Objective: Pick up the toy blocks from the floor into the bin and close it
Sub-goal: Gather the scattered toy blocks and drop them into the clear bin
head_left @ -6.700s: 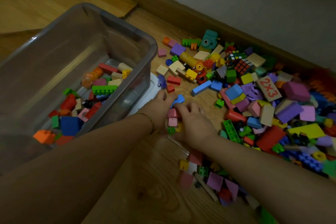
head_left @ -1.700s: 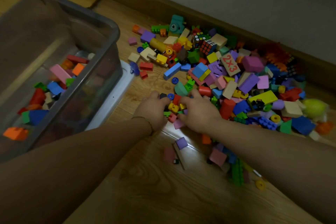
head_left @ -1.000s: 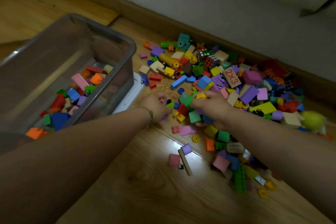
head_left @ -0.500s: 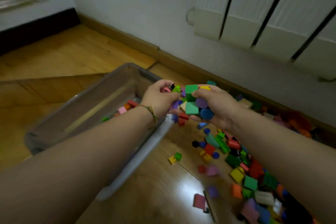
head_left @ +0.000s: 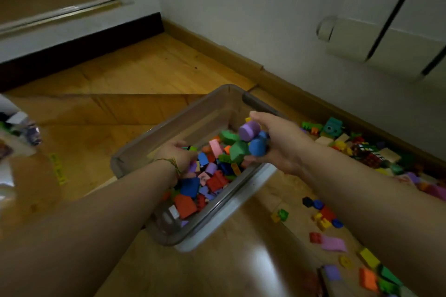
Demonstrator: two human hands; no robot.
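A clear grey bin [head_left: 172, 123] stands on the wood floor, partly filled with coloured toy blocks [head_left: 210, 179]. Both my hands are over it. My right hand [head_left: 279, 143] cups a bunch of blocks above the bin's right side: a purple cylinder [head_left: 248, 130], a blue cylinder [head_left: 257, 147] and green pieces, which bulge out past my fingers. My left hand [head_left: 179, 156] is lower, inside the bin, fingers curled on a few small blocks. More blocks [head_left: 366, 149] lie heaped along the wall at the right.
A white lid [head_left: 233, 218] lies under the bin and sticks out at its right. Loose blocks [head_left: 323, 220] dot the floor at the lower right. A radiator [head_left: 391, 31] hangs on the wall. A raised step [head_left: 72, 38] is at the far left.
Both hands scooped blocks off the floor, lifted them and carried them left over the bin. My left hand has now dropped lower into the bin. The view has swung left.
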